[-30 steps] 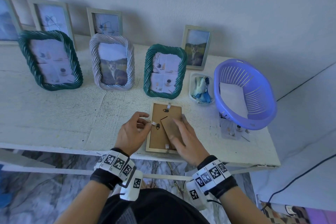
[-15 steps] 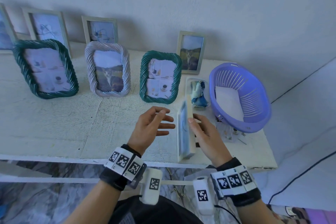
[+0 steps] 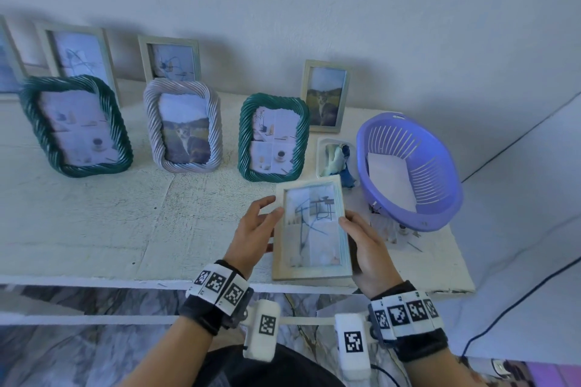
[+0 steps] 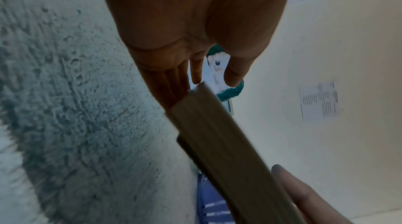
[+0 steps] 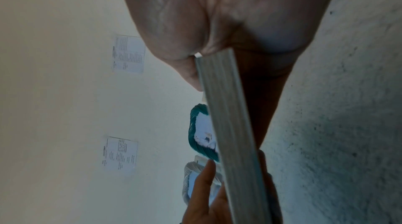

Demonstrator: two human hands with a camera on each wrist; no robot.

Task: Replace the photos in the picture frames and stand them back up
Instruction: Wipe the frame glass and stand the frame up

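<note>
two hands (image 3: 314, 240) hold one frame (image 3: 311, 228); seven frames stand behind.

The scene is lit softly and evenly with a cool bluish cast. Faint shadows are thrown onto the wall (image 3: 314, 9) behind the standing frames, and a darker patch is seen on the bench (image 4: 76, 107) in the left wrist view. Straight edges are bowed by wide-angle distortion toward the borders. Both wrist views are smeared, dim near the lens, and the held frame (image 5: 234, 141) is blurred.
</note>
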